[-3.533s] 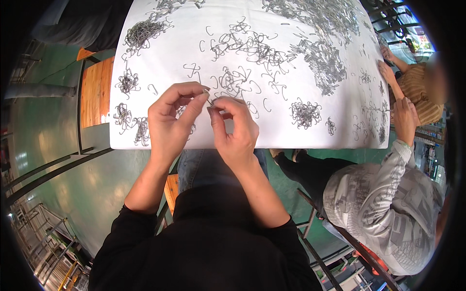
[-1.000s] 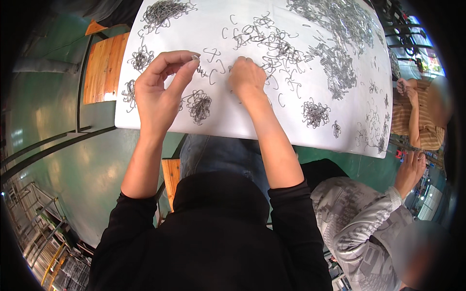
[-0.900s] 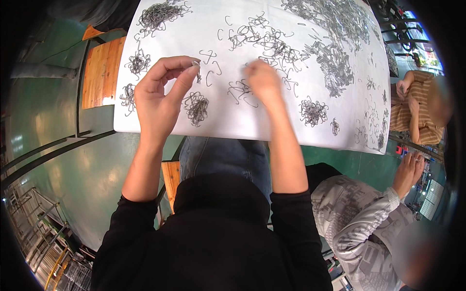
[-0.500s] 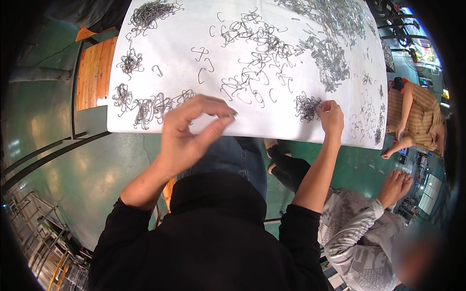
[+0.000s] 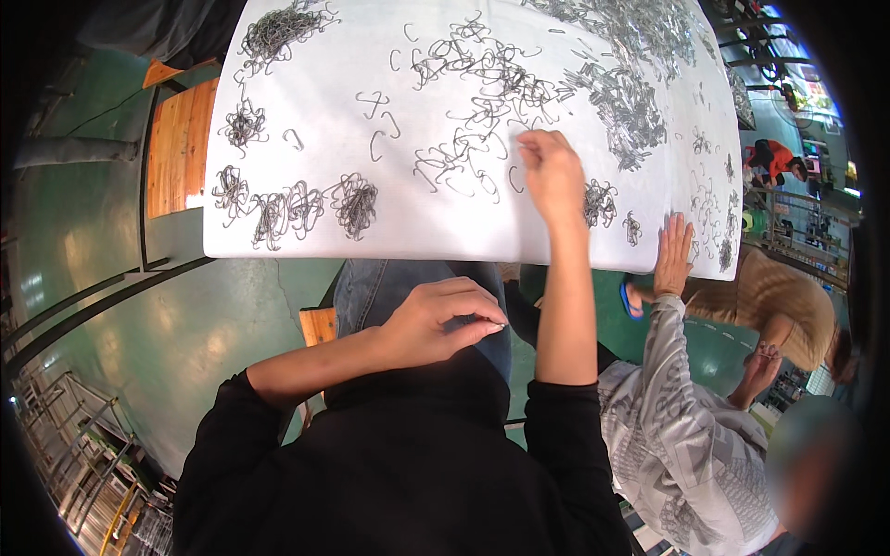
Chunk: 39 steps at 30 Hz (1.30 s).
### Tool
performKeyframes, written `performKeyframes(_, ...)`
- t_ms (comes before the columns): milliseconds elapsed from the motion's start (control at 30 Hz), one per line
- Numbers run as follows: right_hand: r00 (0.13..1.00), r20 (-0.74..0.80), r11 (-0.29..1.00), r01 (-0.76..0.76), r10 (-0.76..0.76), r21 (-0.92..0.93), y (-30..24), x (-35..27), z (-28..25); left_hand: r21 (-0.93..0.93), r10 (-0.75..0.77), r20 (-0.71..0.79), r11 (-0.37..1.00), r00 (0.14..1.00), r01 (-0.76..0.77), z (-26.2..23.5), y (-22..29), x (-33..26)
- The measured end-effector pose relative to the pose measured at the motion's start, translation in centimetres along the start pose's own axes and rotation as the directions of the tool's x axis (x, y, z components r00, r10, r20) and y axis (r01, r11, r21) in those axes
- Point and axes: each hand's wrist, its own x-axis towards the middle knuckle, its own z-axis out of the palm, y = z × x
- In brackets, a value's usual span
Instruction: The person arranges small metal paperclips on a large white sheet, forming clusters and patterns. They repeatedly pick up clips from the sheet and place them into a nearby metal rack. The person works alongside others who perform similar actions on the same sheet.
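Observation:
My left hand (image 5: 440, 320) is over my lap, below the table's near edge. Its thumb and forefinger are pinched together, with a tiny bright bit at the tips that I cannot make out. Out over the white tabletop (image 5: 482, 232), my right hand (image 5: 556, 181) has bent fingers, the thumb and forefinger slightly apart. Those fingertips are beside the loose scatter of bent wire hooks (image 5: 477, 153). Partly behind my right wrist lies a tangled pile of small dark wire pieces (image 5: 600, 204). A smaller clump (image 5: 632, 229) sits to its right.
Several hook piles (image 5: 355, 206) line the left and near side. A bigger heap (image 5: 278, 35) is at the far left. Many short metal pieces (image 5: 630, 120) spread across the far right. A co-worker's hand (image 5: 674, 255) rests on the near right edge. A wooden bench (image 5: 183, 144) stands left.
My left hand has dropped from above the table edge to my lap. My right hand has left the small pile and moved left and farther out. A co-worker's hand now lies on the table.

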Motion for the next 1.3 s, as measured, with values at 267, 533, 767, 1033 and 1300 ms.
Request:
performKeyframes(267,0.959,0.237,0.972,-0.105,0.156,-0.212,-3.0,1.6,1.6,0.040,0.012,-0.015,0.999,1.000,-0.012,0.4,-0.9,-0.4)
performKeyframes(533,0.966,0.241,0.995,-0.095,0.096,-0.015,-3.4,2.0,1.8,0.062,0.025,-0.017,0.998,1.000,-0.024,0.0,-1.4,-0.5)
performKeyframes(767,0.949,0.287,0.991,-0.136,0.133,-0.010,-2.8,2.1,1.5,0.076,0.038,-0.028,0.996,0.999,-0.036,-0.1,-1.4,-0.8)
performKeyframes(1033,0.987,0.149,0.992,-0.038,0.056,-0.119,-3.2,4.8,1.5,0.073,0.061,-0.070,0.996,0.996,-0.056,-0.3,-1.3,-1.1)
performKeyframes(1300,0.919,0.385,0.996,-0.074,0.087,-0.049,-2.7,6.5,1.2,0.076,0.026,-0.047,0.997,0.999,-0.022,-0.4,-1.4,-1.4)
